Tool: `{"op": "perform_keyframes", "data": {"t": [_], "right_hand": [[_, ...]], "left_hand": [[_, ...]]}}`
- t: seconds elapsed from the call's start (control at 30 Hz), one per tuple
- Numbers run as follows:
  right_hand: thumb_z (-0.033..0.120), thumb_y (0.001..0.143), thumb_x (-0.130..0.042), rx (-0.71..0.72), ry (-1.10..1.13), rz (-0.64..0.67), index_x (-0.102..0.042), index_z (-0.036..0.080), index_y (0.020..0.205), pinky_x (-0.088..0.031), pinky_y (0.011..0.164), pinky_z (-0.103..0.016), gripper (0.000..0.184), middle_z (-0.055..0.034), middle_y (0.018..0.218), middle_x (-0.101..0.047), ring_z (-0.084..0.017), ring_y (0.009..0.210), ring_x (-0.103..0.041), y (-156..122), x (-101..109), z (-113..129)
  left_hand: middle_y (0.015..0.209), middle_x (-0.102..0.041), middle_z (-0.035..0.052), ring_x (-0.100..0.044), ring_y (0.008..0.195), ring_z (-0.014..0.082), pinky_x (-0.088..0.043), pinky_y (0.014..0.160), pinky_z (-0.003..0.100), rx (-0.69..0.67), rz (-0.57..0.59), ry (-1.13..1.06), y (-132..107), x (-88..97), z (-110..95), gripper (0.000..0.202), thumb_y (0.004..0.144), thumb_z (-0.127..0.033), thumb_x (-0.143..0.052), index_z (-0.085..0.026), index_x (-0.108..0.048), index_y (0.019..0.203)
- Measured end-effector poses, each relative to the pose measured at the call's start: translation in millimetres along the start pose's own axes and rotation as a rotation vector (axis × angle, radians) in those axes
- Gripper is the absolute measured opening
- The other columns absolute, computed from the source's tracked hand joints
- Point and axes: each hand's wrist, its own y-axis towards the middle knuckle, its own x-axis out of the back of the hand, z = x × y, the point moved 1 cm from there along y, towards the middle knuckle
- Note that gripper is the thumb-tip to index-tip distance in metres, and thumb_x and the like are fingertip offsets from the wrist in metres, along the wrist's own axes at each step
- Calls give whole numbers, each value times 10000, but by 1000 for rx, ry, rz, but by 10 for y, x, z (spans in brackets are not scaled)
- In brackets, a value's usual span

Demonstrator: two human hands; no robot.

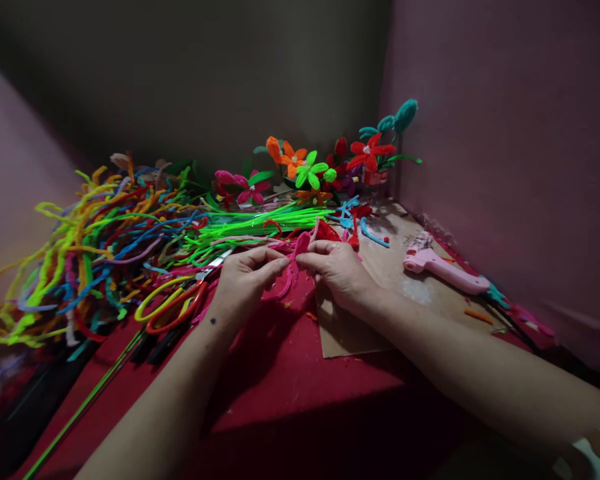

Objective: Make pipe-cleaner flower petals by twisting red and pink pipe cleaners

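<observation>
Between my two hands is a pink pipe cleaner (303, 244), bent into a narrow petal-like loop whose tail curls down below the fingers. My left hand (254, 272) pinches it from the left with thumb and forefinger. From the other side my right hand (334, 267) pinches it too, its fingertips almost meeting the left ones. Both hands are closed, just above the red tablecloth and the cardboard's left edge. Close behind them lie red pipe cleaner pieces (327, 231) and a bundle of bright green pipe cleaners (260, 225).
A tangled heap of coloured pipe cleaners (95, 247) spreads at left. Scissors with yellow and red handles (177, 307) lie beside my left wrist. A pink glue gun (445, 270) rests on the cardboard (350, 333) at right. Finished pipe cleaner flowers (310, 170) stand along the back wall.
</observation>
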Motion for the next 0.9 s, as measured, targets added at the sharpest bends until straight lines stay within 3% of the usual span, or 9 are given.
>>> {"op": "perform_keyframes", "data": {"t": [0.47, 0.57, 0.67, 0.73, 0.8, 0.9], "right_hand": [[164, 586, -604, -148, 175, 45, -515, 140, 521, -236, 423, -227, 113, 33, 462, -491, -54, 403, -378, 3, -9, -3], [176, 583, -619, -154, 189, 13, -486, 150, 515, -222, 422, -225, 152, 40, 457, -462, -52, 410, -368, 10, 5, 7], [174, 577, -626, -180, 217, -18, -483, 153, 529, -207, 418, -228, 153, 44, 464, -441, -53, 412, -360, 32, 18, -24], [176, 581, -627, -192, 227, -23, -479, 157, 536, -190, 415, -234, 155, 42, 468, -438, -54, 411, -352, 44, 24, -52], [179, 587, -624, -201, 238, -15, -477, 162, 544, -179, 412, -239, 154, 40, 474, -440, -57, 411, -347, 46, 25, -70], [172, 577, -620, -200, 252, -11, -478, 163, 541, -179, 410, -240, 147, 40, 477, -443, -57, 413, -341, 37, 19, -70]], "left_hand": [[496, -498, -35, -399, 440, 58, -316, 431, 192, 67, -46, -205, 58, 20, 54, 128, 668, -239, -663, -132, -623, 611], [532, -506, -28, -400, 444, 58, -312, 417, 188, 38, -139, -305, 108, 113, 61, 138, 681, -265, -640, -132, -630, 647], [546, -500, -29, -407, 445, 62, -319, 418, 192, 2, -282, -336, 114, 363, 78, 151, 669, -282, -639, -133, -635, 692], [549, -499, -33, -423, 462, 69, -336, 443, 195, 44, -345, -218, 47, 586, 94, 179, 656, -293, -652, -135, -637, 739], [583, -533, -24, -448, 492, 88, -358, 480, 212, 118, -335, 5, -72, 799, 111, 237, 660, -327, -648, -147, -643, 814], [809, -615, 40, -550, 735, 176, -409, 655, 272, 192, -250, 479, -260, 1032, 143, 252, 713, -358, -582, -159, -635, 858]]}}
